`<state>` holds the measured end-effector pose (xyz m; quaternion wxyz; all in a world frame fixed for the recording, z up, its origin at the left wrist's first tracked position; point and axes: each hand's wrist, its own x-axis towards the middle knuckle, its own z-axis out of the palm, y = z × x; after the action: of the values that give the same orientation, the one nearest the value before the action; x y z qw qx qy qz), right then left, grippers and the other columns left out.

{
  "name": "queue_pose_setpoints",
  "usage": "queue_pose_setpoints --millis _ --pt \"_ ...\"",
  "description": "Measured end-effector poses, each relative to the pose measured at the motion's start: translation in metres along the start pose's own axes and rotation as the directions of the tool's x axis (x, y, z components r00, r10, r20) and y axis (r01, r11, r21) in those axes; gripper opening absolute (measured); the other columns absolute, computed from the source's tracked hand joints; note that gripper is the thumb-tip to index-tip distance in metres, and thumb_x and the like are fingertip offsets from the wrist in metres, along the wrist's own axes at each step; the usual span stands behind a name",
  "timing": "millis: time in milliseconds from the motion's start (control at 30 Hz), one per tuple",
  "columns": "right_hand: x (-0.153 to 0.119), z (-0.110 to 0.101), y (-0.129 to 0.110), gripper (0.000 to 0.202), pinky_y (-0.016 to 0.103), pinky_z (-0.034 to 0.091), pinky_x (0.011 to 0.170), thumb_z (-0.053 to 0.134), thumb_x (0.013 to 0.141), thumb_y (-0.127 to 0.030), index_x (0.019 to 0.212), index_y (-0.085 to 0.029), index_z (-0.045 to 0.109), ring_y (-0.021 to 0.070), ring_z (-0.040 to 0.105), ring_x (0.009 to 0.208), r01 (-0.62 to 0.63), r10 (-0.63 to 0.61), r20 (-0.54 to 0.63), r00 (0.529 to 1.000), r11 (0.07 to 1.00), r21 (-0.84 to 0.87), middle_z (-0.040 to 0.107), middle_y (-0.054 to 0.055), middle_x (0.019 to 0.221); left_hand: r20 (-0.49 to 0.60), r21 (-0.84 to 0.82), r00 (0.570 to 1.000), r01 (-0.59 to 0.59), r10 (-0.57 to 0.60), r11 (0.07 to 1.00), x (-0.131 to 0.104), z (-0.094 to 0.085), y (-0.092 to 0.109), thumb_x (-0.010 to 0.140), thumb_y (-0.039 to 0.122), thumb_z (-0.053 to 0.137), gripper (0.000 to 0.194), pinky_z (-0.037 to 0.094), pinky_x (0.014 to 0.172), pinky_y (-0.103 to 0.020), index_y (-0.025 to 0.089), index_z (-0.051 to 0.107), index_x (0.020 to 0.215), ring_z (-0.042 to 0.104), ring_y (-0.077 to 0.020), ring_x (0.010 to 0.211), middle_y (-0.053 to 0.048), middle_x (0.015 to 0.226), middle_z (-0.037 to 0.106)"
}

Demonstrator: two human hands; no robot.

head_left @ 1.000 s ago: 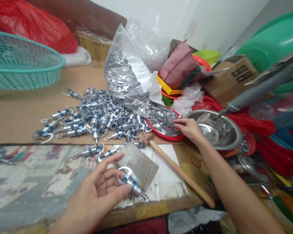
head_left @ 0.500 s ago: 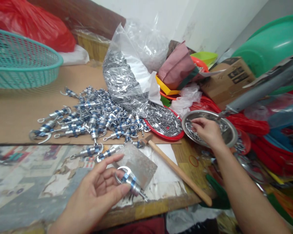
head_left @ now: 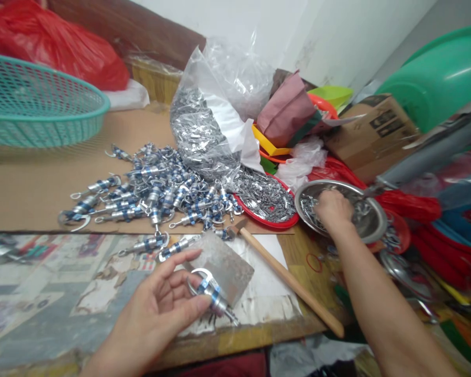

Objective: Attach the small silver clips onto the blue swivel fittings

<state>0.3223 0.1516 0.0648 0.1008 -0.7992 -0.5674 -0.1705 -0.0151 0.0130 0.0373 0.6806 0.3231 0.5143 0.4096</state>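
My left hand (head_left: pixel 168 303) holds a silver and blue metal fitting (head_left: pixel 212 294) with a curved hook, pinched between thumb and fingers above a flat metal plate (head_left: pixel 230 267). Inside a steel bowl (head_left: pixel 378 225) of small metal parts is my right hand (head_left: pixel 333 212); its fingertips are hidden among the parts. A hammer (head_left: pixel 290 280) with a wooden handle lies right of the plate. Behind the plate, many similar fittings (head_left: pixel 153 191) are heaped on cardboard. A red tray (head_left: pixel 286 225) of small flat metal pieces stands left of the bowl.
A clear bag (head_left: pixel 200 125) of metal pieces leans behind the heap. At the left is a turquoise basket (head_left: pixel 47 123) near a red bag (head_left: pixel 63 47). A grey bar (head_left: pixel 435 152), a cardboard box (head_left: pixel 372 136) and a green basin (head_left: pixel 447 78) crowd the right side.
My right hand has gone from the bowl's left part deeper into the bowl. My left hand keeps its hold on the fitting. The view has shifted slightly.
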Motion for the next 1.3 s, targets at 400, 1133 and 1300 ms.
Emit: queue_pose_setpoints --millis 400,1133,1300 --pt "-0.036 0.034 -0.045 0.022 0.028 0.046 0.083 0.056 0.078 -0.01 0.089 -0.02 0.073 0.0188 0.063 0.088 0.417 -0.489 0.171 0.855 0.846 0.333 0.07 0.006 0.092 -0.002 0.084 1.0 0.008 -0.008 0.996 -0.001 -0.001 0.001 0.06 0.033 0.075 0.064 0.053 0.069 -0.025 0.021 0.051 0.118 0.069 -0.0181 0.072 0.003 0.076 0.066" --pt "-0.144 -0.073 -0.126 0.012 0.021 0.035 0.059 0.062 0.08 -0.022 0.07 -0.018 0.067 0.0105 0.054 0.066 0.054 -0.712 0.382 0.588 0.506 0.861 0.06 -0.003 0.067 0.071 -0.023 0.997 -0.018 0.02 1.0 0.001 -0.002 -0.002 0.063 0.028 0.075 0.062 0.053 0.072 -0.026 0.02 0.049 0.119 0.068 -0.0175 0.074 0.001 0.076 0.068" --pt "-0.154 -0.069 -0.13 0.01 0.023 0.035 0.062 0.062 0.081 -0.026 0.075 -0.019 0.066 0.0128 0.055 0.07 0.133 -0.67 0.311 0.674 0.525 0.841 0.062 -0.002 0.071 0.071 -0.037 0.997 -0.013 0.016 0.999 0.002 -0.004 -0.003 0.063 0.024 0.075 0.061 0.053 0.073 -0.024 0.021 0.051 0.118 0.067 -0.0169 0.078 0.002 0.078 0.068"
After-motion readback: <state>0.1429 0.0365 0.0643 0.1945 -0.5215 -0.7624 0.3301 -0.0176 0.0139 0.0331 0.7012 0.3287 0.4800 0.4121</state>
